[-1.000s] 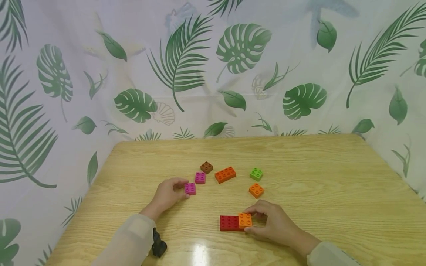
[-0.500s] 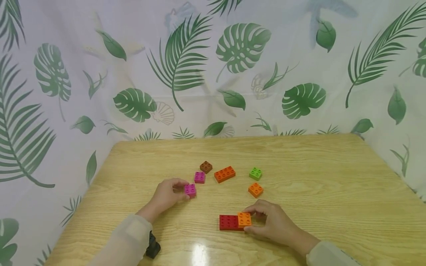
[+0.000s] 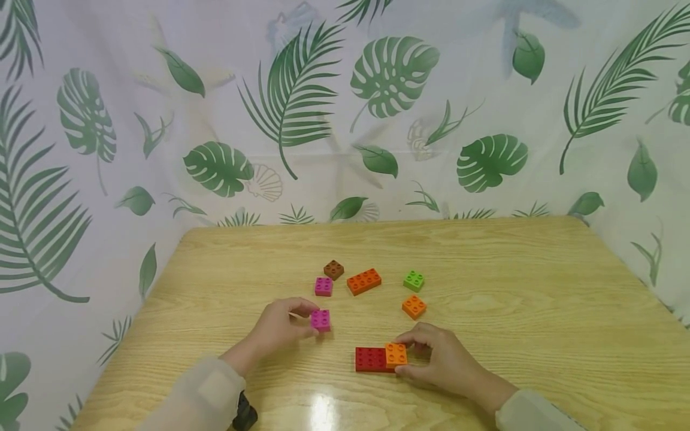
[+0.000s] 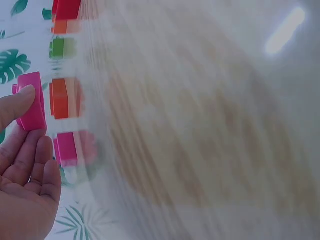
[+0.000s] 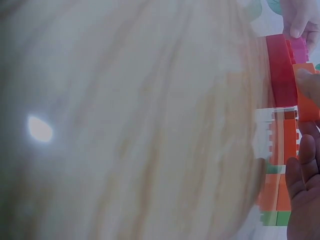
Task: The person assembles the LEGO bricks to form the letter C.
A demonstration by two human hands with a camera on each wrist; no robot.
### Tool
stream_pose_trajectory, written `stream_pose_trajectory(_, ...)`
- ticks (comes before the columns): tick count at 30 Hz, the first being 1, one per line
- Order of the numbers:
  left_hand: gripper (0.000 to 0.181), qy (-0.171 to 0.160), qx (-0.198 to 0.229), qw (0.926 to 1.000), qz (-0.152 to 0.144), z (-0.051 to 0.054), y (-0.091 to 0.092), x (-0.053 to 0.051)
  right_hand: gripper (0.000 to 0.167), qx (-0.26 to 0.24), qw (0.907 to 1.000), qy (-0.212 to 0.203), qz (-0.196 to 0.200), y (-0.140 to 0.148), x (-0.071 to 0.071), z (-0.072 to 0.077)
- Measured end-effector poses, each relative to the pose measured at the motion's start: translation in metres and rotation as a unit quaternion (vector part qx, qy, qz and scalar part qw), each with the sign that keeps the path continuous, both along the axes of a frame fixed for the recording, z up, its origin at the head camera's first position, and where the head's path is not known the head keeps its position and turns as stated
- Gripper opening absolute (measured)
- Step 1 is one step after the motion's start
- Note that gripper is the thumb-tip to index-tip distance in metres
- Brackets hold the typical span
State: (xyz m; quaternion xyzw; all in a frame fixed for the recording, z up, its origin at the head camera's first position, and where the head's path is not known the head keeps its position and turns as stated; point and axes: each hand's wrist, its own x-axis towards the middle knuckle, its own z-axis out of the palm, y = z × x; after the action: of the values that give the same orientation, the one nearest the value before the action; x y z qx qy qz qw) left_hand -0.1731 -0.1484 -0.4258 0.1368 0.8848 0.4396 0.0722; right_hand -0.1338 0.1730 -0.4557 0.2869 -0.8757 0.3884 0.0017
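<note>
A pink building brick [image 4: 33,107] is pinched between the thumb and fingers of my left hand [image 3: 277,328]; in the left wrist view it is held up off the table. Over on the right, my right hand [image 3: 447,362] grips a small orange brick [image 3: 396,354] by its sides. That orange brick sits on the right end of a longer red brick [image 3: 370,359], whose left studs show bare. In the right wrist view the red brick [image 5: 282,70] stands on the table with the orange one above it.
Behind the hands lie a second pink brick [image 3: 323,287], a brown brick [image 3: 333,269], a long dark orange brick [image 3: 364,281], a green brick [image 3: 414,281] and another orange brick [image 3: 414,306]. A leaf-print cloth [image 3: 323,120] hangs along the table's far edge.
My left hand has lifted the pink brick and carried it right and nearer to me, away from the second pink brick. My right hand stays at the orange and red bricks.
</note>
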Motion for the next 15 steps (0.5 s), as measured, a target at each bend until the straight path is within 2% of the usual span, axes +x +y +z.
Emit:
stream_pose_trajectory(8, 0.031, 0.003, 0.012, 0.9982, -0.060, 0.001, 0.015, 0.011, 0.037, -0.005, 1.0000, -0.005, -0.001, 0.000, 0.000, 0.000)
stream_pose_trajectory(15, 0.030, 0.000, 0.019, 0.9956, -0.092, 0.002, 0.029, 0.019, 0.038, 0.002, 0.9999, -0.011, -0.002, 0.000, 0.001, 0.002)
